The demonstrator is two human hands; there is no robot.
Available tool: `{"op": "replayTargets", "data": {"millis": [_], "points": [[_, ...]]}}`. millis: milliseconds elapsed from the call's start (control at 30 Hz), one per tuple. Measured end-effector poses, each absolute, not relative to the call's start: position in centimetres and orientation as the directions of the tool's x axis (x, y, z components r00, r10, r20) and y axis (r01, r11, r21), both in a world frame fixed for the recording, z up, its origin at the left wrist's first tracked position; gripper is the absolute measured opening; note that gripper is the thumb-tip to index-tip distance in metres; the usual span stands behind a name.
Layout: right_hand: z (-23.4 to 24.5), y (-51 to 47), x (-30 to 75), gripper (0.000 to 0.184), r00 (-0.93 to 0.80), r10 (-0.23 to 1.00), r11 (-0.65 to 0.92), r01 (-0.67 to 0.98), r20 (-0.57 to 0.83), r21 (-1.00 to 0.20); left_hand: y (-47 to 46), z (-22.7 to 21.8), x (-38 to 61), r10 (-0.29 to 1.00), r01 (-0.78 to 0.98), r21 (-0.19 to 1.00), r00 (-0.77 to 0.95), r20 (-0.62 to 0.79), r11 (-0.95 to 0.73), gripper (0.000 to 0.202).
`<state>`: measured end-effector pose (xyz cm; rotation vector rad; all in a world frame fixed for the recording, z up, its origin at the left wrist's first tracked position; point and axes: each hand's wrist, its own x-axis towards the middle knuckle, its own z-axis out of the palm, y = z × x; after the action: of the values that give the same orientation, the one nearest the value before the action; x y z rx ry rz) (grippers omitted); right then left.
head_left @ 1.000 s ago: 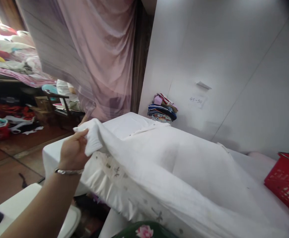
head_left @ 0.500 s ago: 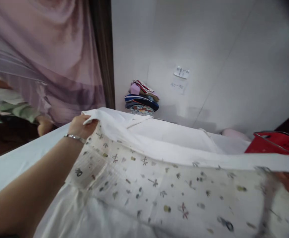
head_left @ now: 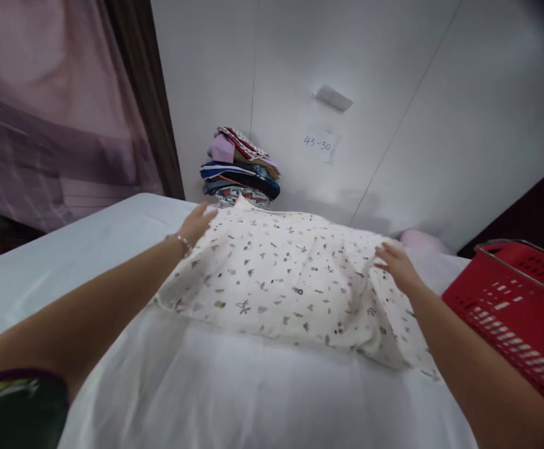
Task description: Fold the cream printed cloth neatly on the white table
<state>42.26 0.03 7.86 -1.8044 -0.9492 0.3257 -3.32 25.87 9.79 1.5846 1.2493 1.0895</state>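
A cream cloth with small printed figures [head_left: 281, 280] lies spread on the white-covered table [head_left: 89, 249]. My left hand [head_left: 197, 221], a bracelet at its wrist, rests on the cloth's far left corner with its fingers stretched out. My right hand [head_left: 396, 265] lies flat on the cloth's right edge, fingers extended. Neither hand grips the fabric.
A stack of folded clothes [head_left: 238, 168] stands against the white wall behind the cloth. A red plastic basket [head_left: 519, 305] sits at the right of the table. A pink curtain [head_left: 42, 125] hangs at the left. A paper note marked 45-50 [head_left: 318, 144] is on the wall.
The cloth was held up by its corner in my left hand; it has been flipped over and laid flat, printed side up. Both hands have let go and rest on it.
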Motion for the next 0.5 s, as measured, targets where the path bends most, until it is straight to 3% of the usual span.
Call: {"op": "replayTargets", "data": {"millis": [67, 167, 267, 400, 500], "points": [[4.5, -3.1, 40.7, 0.051, 0.599, 0.793, -0.28, 0.522, 0.113, -0.806, 22.8, 6.7, -5.1, 0.975, 0.437, 0.887, 0.215, 0.062, -0.152, 0.061], [0.9, -10.0, 39.9, 0.042, 0.561, 0.824, -0.393, 0.666, 0.079, -0.634, 17.9, 4.1, -9.1, 0.871, 0.575, 0.707, 0.475, 0.122, -0.413, 0.053], [-1.6, -16.8, 40.9, 0.038, 0.607, 0.784, -0.442, 0.693, 0.131, -0.569, 14.2, 3.2, -12.7, 0.745, 0.613, 0.489, 0.654, 0.128, -0.621, 0.052], [-4.2, -22.8, 42.6, 0.045, 0.481, 0.836, -0.334, 0.827, 0.263, -0.452, 12.8, 2.1, -14.9, 0.7, 0.663, 0.239, 0.702, 0.134, -0.71, 0.057], [-5.6, -24.2, 43.2, 0.054, 0.423, 0.865, -0.365, 0.9, 0.27, -0.238, 13.8, 1.2, -14.5, 0.734, 0.728, 0.109, 0.658, 0.166, -0.677, 0.063]]}}
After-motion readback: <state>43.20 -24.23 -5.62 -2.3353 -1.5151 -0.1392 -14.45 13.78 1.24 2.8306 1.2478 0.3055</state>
